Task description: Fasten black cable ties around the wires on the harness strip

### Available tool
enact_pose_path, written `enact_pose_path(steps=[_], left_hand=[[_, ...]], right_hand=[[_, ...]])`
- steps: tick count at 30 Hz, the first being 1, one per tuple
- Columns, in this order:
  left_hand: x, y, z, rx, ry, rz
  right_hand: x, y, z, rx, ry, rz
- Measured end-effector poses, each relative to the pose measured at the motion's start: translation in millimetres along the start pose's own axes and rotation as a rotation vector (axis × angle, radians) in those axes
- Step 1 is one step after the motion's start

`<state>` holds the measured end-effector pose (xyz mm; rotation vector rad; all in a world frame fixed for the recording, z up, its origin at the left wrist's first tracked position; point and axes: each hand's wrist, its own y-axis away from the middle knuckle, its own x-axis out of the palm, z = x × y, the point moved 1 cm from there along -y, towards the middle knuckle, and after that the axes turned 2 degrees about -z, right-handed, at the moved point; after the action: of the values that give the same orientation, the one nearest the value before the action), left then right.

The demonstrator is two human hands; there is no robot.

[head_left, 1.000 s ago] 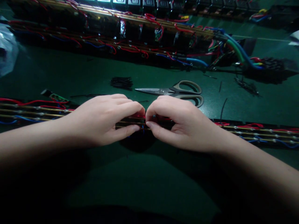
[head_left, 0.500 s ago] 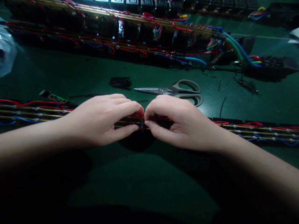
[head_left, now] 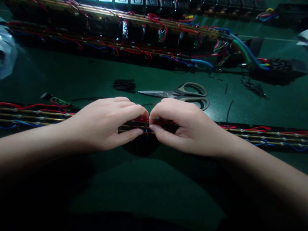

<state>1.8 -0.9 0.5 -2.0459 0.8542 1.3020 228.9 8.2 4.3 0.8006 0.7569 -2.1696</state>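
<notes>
The left hand [head_left: 106, 123] and the right hand [head_left: 190, 125] are arching over the strip [head_left: 270, 136], which is lying across the table [head_left: 154, 183]. The left thumb and forefinger are standing apart; the right 2 are nearly meeting. I am not able to see whether they are gripping anything. Just beyond, scissors [head_left: 166, 94] are lying beside a black bundle [head_left: 124, 85]; farther, a bigger wired unit [head_left: 134, 45] is stretching across.

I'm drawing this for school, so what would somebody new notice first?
Probably the left hand and right hand, close together over a wired strip mid-picture. Next, the scissors just beyond the right hand, then red wires on the big dark assembly near the top.
</notes>
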Motion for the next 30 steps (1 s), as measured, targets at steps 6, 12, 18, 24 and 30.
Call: enact_pose_path(steps=[6, 12, 18, 24, 30], left_hand=[[0.3, -0.5, -0.1, 0.006, -0.002, -0.005], [0.9, -0.8, 0.1, 0.013, 0.017, -0.013], [-0.2, -0.2, -0.7, 0.016, 0.003, -0.005], [-0.4, -0.6, -0.4, 0.015, -0.011, -0.004], [-0.3, -0.2, -0.3, 0.01, -0.008, -0.007]], right_hand=[[0.6, 0.1, 0.6, -0.009, -0.004, -0.004], [-0.2, 1.5, 0.0, -0.002, 0.0, 0.003], [0.0, 0.5, -0.4, 0.004, -0.004, 0.0], [0.0, 0.7, 0.5, 0.001, -0.004, 0.0], [0.0, 1.4, 1.2, 0.014, -0.003, 0.006]])
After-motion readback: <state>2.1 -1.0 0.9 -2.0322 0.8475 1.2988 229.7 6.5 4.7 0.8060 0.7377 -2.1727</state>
